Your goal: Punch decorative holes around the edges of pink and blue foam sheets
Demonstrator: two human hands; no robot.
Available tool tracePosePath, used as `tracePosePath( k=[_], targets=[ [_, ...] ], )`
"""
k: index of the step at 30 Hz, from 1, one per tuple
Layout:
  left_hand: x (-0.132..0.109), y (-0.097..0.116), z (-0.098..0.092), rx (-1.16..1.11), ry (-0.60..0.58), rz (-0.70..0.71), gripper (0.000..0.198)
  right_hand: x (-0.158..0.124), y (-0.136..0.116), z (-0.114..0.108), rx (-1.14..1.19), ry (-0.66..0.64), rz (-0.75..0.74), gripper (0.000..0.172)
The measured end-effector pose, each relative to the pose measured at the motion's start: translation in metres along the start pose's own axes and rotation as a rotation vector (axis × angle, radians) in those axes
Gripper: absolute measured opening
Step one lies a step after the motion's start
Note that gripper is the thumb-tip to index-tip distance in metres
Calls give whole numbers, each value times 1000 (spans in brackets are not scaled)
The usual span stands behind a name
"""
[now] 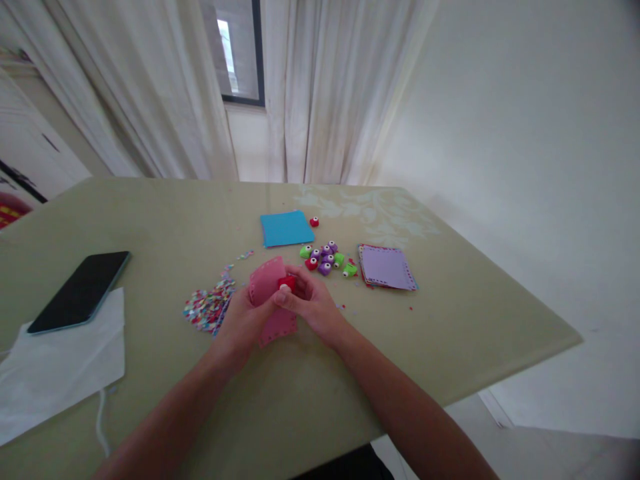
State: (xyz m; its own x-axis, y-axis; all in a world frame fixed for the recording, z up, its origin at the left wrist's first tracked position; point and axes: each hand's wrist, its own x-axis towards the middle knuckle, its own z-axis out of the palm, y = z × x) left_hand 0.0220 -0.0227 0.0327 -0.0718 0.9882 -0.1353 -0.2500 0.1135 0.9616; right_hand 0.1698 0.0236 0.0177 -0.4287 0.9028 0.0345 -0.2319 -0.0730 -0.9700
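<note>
My left hand (240,327) grips a pink sheet of paper (267,280), which bends a little and has small punched marks along its edges. In my right hand (315,303) is a small red paper punch (286,283), pinched between thumb and fingers at the sheet's right edge. Both thumbs come close together at the punch. Whether the paper sits inside its slot is hidden. Just beyond lie several small punches (326,259) in purple, green and red. To their right is a stack of punched paper (387,268) with a lilac sheet on top.
A blue stack of paper (286,229) lies farther back, with one red punch (314,221) beside it. Colourful confetti (207,307) is heaped left of my hands. At the left, a phone (83,290) rests partly on a white sheet (75,373), near a white cable (101,420).
</note>
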Motion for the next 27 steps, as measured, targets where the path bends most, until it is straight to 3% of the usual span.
tracePosePath(
  k=[2,6,12,15,18,21,24,27],
  targets=[
    [-1,5,1,-64,-4,-44,64,1,0,-4,-34,0,-35,69],
    [-2,11,1,-158,59,-96,65,2,-4,-12,-171,11,-155,44],
    [5,0,-7,-129,203,-68,61,7,-9,-26,-407,260,-261,30],
    [8,-1,-10,-149,229,-47,53,12,-10,-42,-693,403,-346,28],
    [11,7,-10,-190,312,8,42,15,-8,-53,-1025,434,-297,28],
    [13,19,-14,-233,426,81,25,13,-6,-49,-1195,460,-258,35],
    [17,25,-22,-253,512,139,15,8,-3,-29,-1215,366,-346,33],
    [22,23,-31,-190,553,227,22,4,4,-6,-1224,89,-413,38]
  ],
)
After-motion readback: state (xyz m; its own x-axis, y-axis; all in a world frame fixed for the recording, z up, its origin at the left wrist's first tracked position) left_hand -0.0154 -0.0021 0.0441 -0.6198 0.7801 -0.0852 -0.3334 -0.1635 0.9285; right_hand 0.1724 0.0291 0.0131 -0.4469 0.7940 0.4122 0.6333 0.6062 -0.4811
